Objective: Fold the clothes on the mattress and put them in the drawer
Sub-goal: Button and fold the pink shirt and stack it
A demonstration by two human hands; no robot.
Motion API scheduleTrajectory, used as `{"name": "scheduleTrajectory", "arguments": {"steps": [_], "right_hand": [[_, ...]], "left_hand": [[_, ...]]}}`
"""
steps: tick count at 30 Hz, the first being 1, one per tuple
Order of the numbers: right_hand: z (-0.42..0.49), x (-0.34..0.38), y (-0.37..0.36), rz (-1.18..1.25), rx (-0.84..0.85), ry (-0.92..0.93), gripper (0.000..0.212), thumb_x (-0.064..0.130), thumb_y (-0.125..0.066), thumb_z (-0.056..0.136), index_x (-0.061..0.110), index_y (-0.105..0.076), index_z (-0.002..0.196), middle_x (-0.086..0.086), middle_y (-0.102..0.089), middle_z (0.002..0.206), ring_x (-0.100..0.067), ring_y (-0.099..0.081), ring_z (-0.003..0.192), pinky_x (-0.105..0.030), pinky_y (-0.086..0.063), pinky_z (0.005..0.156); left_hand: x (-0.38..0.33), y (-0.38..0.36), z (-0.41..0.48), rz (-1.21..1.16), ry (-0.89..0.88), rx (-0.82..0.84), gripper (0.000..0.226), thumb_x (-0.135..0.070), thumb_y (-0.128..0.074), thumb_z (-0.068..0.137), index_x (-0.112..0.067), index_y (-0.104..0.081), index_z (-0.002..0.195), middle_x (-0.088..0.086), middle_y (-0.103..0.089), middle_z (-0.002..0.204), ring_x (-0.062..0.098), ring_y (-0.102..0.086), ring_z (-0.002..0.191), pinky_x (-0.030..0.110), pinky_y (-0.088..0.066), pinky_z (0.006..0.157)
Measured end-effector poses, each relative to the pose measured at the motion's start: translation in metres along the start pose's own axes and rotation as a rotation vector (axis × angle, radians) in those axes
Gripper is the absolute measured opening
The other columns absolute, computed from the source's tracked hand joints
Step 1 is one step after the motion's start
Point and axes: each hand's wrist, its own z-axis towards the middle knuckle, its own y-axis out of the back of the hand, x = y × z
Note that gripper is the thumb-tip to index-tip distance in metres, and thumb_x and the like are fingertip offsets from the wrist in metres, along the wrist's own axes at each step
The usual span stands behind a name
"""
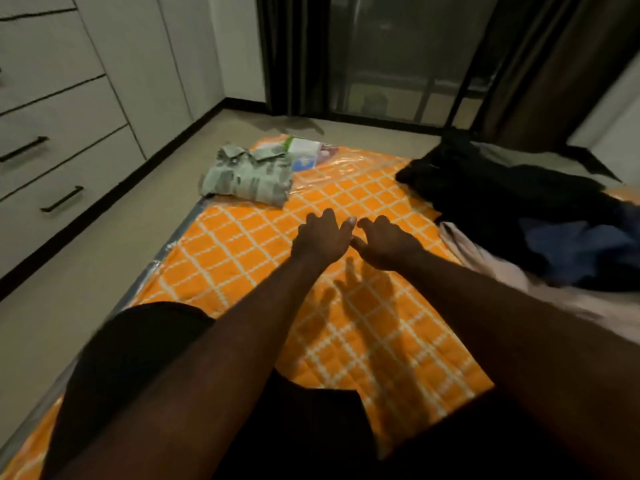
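A folded green patterned shirt lies at the far left corner of the orange checked mattress. A heap of unfolded clothes, black and blue over a pale one, lies on the mattress's right side. My left hand and my right hand hover side by side above the middle of the mattress, fingers relaxed, holding nothing. A white drawer unit with black handles stands shut at the left.
A strip of pale floor runs between the mattress and the drawer unit. A dark window with curtains fills the far wall. A printed label shows under the mattress's plastic wrap beside the folded shirt. My knees in dark shorts sit at the near edge.
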Motion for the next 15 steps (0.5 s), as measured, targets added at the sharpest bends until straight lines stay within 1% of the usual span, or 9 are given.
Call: {"name": "scheduleTrajectory", "arguments": {"steps": [3,4,6,7,8,10,12,13,15], "right_hand": [[-0.04,-0.047,-0.006,-0.091,0.001,-0.027,0.064,0.067,-0.039,0.099,0.025,-0.039,0.148,-0.018,-0.046,0.139,-0.04,-0.053,0.123,-0.05,-0.049,0.094],[-0.051,-0.063,-0.007,-0.111,0.004,-0.059,0.065,0.067,-0.04,0.099,0.024,-0.039,0.148,-0.019,-0.046,0.14,-0.04,-0.052,0.125,-0.049,-0.048,0.095],[-0.066,-0.099,-0.015,-0.156,0.03,-0.165,0.069,0.068,-0.041,0.097,0.023,-0.039,0.148,-0.02,-0.045,0.145,-0.04,-0.046,0.133,-0.05,-0.043,0.102],[-0.071,-0.115,-0.019,-0.166,0.043,-0.224,0.073,0.07,-0.041,0.094,0.021,-0.039,0.148,-0.021,-0.044,0.147,-0.041,-0.042,0.136,-0.051,-0.04,0.107],[-0.073,-0.127,-0.024,-0.165,0.056,-0.286,0.078,0.073,-0.041,0.09,0.02,-0.039,0.147,-0.022,-0.044,0.148,-0.042,-0.039,0.139,-0.052,-0.036,0.111],[-0.07,-0.138,-0.033,-0.136,0.085,-0.409,0.083,0.073,-0.046,0.085,0.019,-0.038,0.147,-0.021,-0.041,0.151,-0.044,-0.032,0.143,-0.054,-0.031,0.113],[-0.067,-0.136,-0.037,-0.107,0.151,-0.496,0.083,0.068,-0.053,0.086,0.02,-0.034,0.151,-0.021,-0.031,0.158,-0.045,-0.021,0.148,-0.056,-0.028,0.114],[-0.069,-0.131,-0.035,-0.086,0.187,-0.522,0.085,0.066,-0.055,0.086,0.021,-0.031,0.153,-0.021,-0.025,0.161,-0.046,-0.016,0.15,-0.058,-0.026,0.115],[-0.067,-0.126,-0.034,-0.054,0.207,-0.578,0.087,0.062,-0.06,0.085,0.022,-0.029,0.156,-0.021,-0.018,0.164,-0.046,-0.011,0.151,-0.062,-0.024,0.116]], "left_hand": [[-0.022,-0.03,-0.029,-0.196,-0.069,0.088,0.058,-0.063,-0.051,0.097,-0.011,-0.06,0.121,0.019,-0.064,0.12,0.036,-0.062,0.109,0.038,-0.047,0.079],[-0.028,-0.037,-0.037,-0.301,-0.056,0.134,0.057,-0.064,-0.054,0.095,-0.013,-0.061,0.118,0.016,-0.066,0.116,0.033,-0.063,0.106,0.038,-0.051,0.078],[-0.039,-0.049,-0.054,-0.514,-0.007,0.216,0.052,-0.065,-0.06,0.091,-0.017,-0.062,0.112,0.01,-0.068,0.111,0.029,-0.066,0.1,0.047,-0.06,0.08],[-0.042,-0.054,-0.062,-0.561,-0.01,0.236,0.05,-0.064,-0.063,0.09,-0.018,-0.062,0.111,0.008,-0.068,0.11,0.028,-0.067,0.098,0.05,-0.061,0.081],[-0.042,-0.06,-0.068,-0.566,-0.048,0.232,0.049,-0.062,-0.065,0.09,-0.019,-0.062,0.112,0.007,-0.068,0.11,0.027,-0.067,0.098,0.05,-0.06,0.083],[-0.038,-0.07,-0.079,-0.504,-0.132,0.23,0.048,-0.057,-0.068,0.09,-0.019,-0.061,0.119,0.007,-0.065,0.116,0.026,-0.065,0.102,0.045,-0.058,0.085],[-0.03,-0.078,-0.086,-0.44,-0.183,0.243,0.051,-0.054,-0.07,0.091,-0.019,-0.059,0.126,0.008,-0.061,0.123,0.024,-0.062,0.109,0.042,-0.056,0.086],[-0.026,-0.08,-0.089,-0.416,-0.197,0.249,0.052,-0.053,-0.07,0.091,-0.02,-0.057,0.129,0.008,-0.058,0.127,0.024,-0.06,0.111,0.042,-0.055,0.087],[-0.018,-0.082,-0.092,-0.358,-0.232,0.26,0.055,-0.053,-0.068,0.092,-0.021,-0.053,0.135,0.007,-0.052,0.133,0.024,-0.057,0.114,0.044,-0.054,0.091]]}}
